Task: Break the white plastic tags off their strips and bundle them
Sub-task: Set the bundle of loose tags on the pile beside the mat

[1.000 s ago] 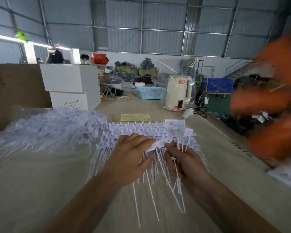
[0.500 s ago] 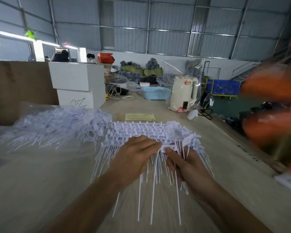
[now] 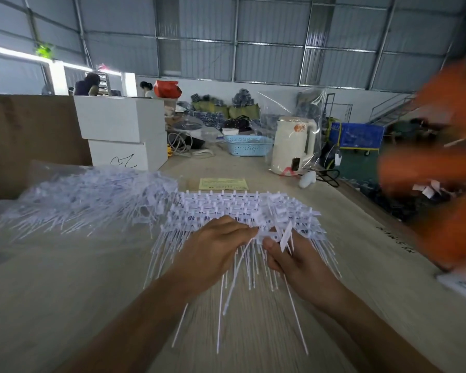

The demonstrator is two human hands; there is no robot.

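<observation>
A stack of white plastic tag strips (image 3: 242, 208) lies on the wooden table (image 3: 65, 292) in front of me, thin tails pointing toward me. My left hand (image 3: 215, 249) grips the near strip at its left part, fingers curled over it. My right hand (image 3: 293, 259) pinches the same strip (image 3: 269, 235) from the right, thumb on top, with a loose tag and several tails running under its fingers. To the left a large heap of loose white tags (image 3: 92, 195) lies on clear plastic.
Two stacked white boxes (image 3: 124, 133) stand at back left against a brown board (image 3: 30, 135). A yellow paper (image 3: 223, 183), blue basket (image 3: 248, 145) and cream kettle (image 3: 292, 145) sit farther back. A blurred orange shape (image 3: 447, 168) moves at the right.
Both hands stay on the near strip while its tails swing and shift below them. The view has tilted slightly, and the orange blur at right has kept moving.
</observation>
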